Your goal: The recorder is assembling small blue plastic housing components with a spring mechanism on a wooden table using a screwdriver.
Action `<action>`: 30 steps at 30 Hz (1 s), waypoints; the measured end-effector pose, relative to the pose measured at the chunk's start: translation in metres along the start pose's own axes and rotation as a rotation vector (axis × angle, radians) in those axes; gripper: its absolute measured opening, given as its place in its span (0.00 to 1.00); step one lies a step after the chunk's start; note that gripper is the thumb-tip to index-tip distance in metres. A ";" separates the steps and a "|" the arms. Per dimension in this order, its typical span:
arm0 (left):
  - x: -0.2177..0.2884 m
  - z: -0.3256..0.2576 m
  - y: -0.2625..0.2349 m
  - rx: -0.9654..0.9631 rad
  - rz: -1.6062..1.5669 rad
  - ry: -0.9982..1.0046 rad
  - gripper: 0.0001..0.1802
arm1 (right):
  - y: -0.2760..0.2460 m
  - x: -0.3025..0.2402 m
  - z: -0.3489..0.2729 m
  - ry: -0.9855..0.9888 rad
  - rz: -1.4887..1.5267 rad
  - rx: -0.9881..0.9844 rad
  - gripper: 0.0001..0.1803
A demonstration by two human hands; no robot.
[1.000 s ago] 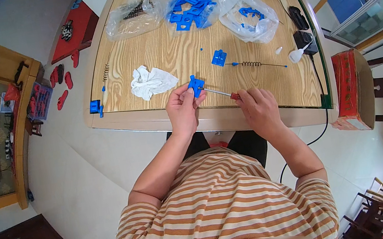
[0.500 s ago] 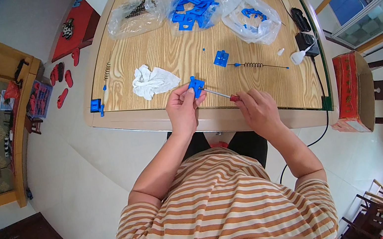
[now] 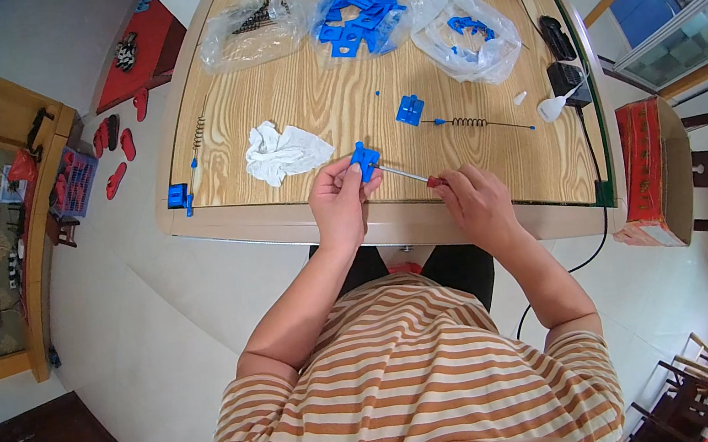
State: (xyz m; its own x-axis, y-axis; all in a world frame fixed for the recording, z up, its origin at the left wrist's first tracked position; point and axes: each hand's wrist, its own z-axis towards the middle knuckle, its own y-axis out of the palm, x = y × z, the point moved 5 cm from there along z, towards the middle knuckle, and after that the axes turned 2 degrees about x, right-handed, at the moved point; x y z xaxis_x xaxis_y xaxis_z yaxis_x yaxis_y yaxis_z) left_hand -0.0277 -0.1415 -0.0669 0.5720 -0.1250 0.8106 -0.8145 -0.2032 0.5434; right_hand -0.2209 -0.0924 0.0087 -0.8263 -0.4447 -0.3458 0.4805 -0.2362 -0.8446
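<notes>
While the wooden surface (image 3: 281, 112) is carrying bags of blue parts, the left hand (image 3: 338, 202) is pinching a small blue plastic part (image 3: 364, 160) at its near edge; the right hand (image 3: 473, 199) is gripping a red-handled screwdriver (image 3: 410, 177), tip touching the part.

table: light wood-grain table (image 3: 310, 117)
centre: white rag (image 3: 283, 152), blue plastic part (image 3: 410, 109), long spring (image 3: 477, 122)
12 o'clock: three clear bags (image 3: 473, 35) with parts
9 o'clock edge: blue clip (image 3: 178, 196)
2 o'clock: black adapters (image 3: 556, 36)
</notes>
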 end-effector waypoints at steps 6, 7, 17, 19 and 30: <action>0.000 0.001 -0.001 -0.002 -0.005 -0.008 0.08 | 0.003 0.005 -0.003 0.140 0.189 0.022 0.14; 0.000 0.001 0.000 0.002 -0.005 -0.013 0.08 | 0.003 0.005 -0.003 0.094 0.153 0.036 0.14; 0.000 0.001 -0.002 0.016 0.003 -0.012 0.07 | -0.001 -0.005 0.001 0.137 0.150 -0.035 0.14; 0.000 0.001 -0.002 0.028 -0.003 -0.014 0.07 | 0.002 -0.002 -0.002 0.109 0.156 0.002 0.14; 0.001 -0.001 -0.001 0.027 0.001 -0.006 0.07 | 0.003 -0.005 -0.003 0.050 0.055 -0.052 0.14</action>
State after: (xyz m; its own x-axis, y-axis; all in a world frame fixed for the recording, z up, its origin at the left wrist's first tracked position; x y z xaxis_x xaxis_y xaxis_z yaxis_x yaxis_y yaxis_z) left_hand -0.0267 -0.1407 -0.0661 0.5723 -0.1313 0.8095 -0.8120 -0.2291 0.5369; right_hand -0.2162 -0.0887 0.0062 -0.8133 -0.4114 -0.4113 0.5108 -0.1665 -0.8434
